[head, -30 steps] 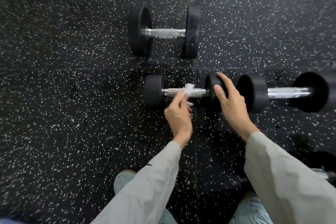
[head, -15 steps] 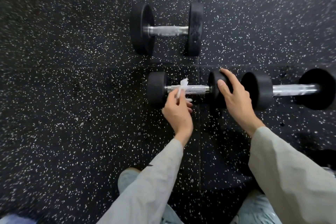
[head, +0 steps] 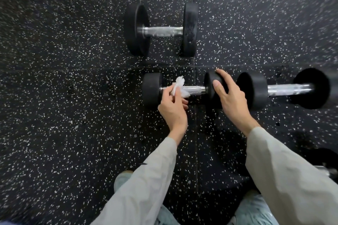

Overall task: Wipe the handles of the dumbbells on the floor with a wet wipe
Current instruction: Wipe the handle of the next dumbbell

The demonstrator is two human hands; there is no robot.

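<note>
On dumbbell handle (head: pixel 193 89) | left hand (head: pixel 172 109) fingers pinch wet wipe (head: pixel 178 87) | right hand (head: pixel 231 100) fingers spread on weight (head: pixel 212 86)

3 black dumbbells lie flat on the speckled floor (head: pixel 64 97). Small dumbbell (head: pixel 151 90), centre: white wet wipe (head: pixel 178 86) crumpled on its knurled steel handle (head: pixel 194 89), near left wt. Bigger dumbbell (head: pixel 161 31) behind it; third dumbbell (head: pixel 285 89) just right, end to end.

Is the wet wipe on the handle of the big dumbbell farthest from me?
No, the left hand holds the wet wipe on the handle of the small near dumbbell; the far dumbbell lies untouched.
</note>
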